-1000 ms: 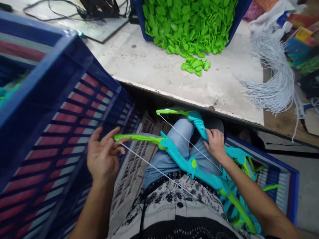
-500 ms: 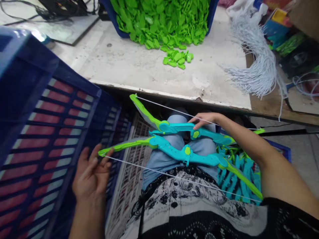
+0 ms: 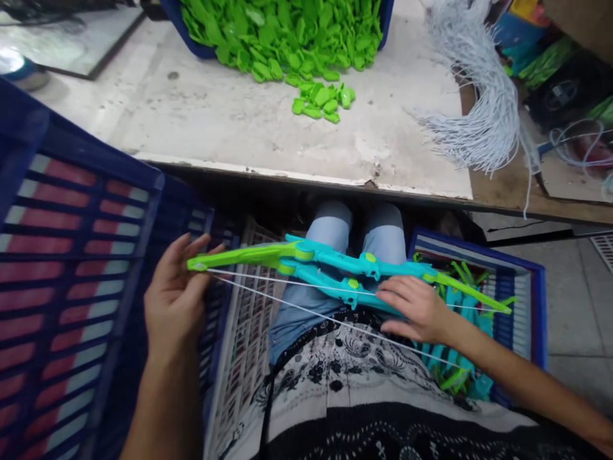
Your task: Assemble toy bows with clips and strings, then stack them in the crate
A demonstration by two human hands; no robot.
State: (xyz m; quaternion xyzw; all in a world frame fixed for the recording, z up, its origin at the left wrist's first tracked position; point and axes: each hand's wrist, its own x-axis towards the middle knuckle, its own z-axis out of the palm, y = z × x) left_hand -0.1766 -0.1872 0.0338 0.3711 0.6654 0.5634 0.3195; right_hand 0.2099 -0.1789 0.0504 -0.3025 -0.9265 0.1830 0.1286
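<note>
Bows of turquoise and lime-green plastic (image 3: pixel 338 257), two together, spanned the lap below the white tabletop's (image 3: pixel 268 144) near edge. We found the left hand (image 3: pixel 175 287) curled in a light pinch at their green tips. The right hand (image 3: pixel 419 310) lay palm-down, fingers nearly straight, over the lower bow; its grip we could not tell. We judged level support best, thin white strings (image 3: pixel 311 310) free of snags. Blue slatted crates (image 3: pixel 539 306) bounded both sides; we saw room towards the tabletop's edge.
</note>
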